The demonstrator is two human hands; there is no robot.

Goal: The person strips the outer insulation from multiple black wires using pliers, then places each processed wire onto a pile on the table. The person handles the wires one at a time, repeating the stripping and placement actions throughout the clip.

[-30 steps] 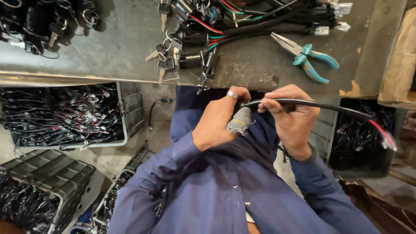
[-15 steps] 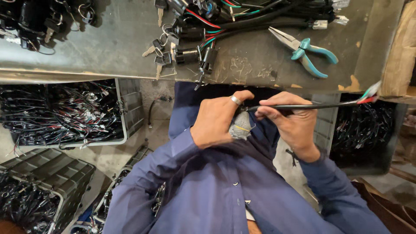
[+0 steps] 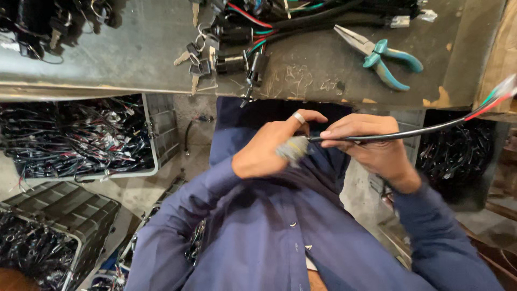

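Observation:
My left hand (image 3: pixel 266 151), a ring on one finger, pinches a small blurred grey piece (image 3: pixel 292 151) at the near end of a black sheathed cable (image 3: pixel 431 129); I cannot tell what the piece is. My right hand (image 3: pixel 377 148) grips the cable just beside it, thumb on top. From there the cable runs right and upward to loose red, green and white wire ends (image 3: pixel 501 94). Both hands are held close to my chest, below the front edge of the metal workbench (image 3: pixel 124 59).
Teal-handled pliers (image 3: pixel 385 56) lie on the bench at the right. Keys (image 3: pixel 196 59) and black switch harnesses (image 3: pixel 301 19) lie near the bench's middle. A grey crate (image 3: pixel 153 140) of black wiring stands on the floor at left, dark crates (image 3: pixel 64 207) below it, another bin (image 3: pixel 458 167) at right.
The cable's free end has swung upward, from low on the right to level with the bench edge. Both hands have stayed close together at my chest.

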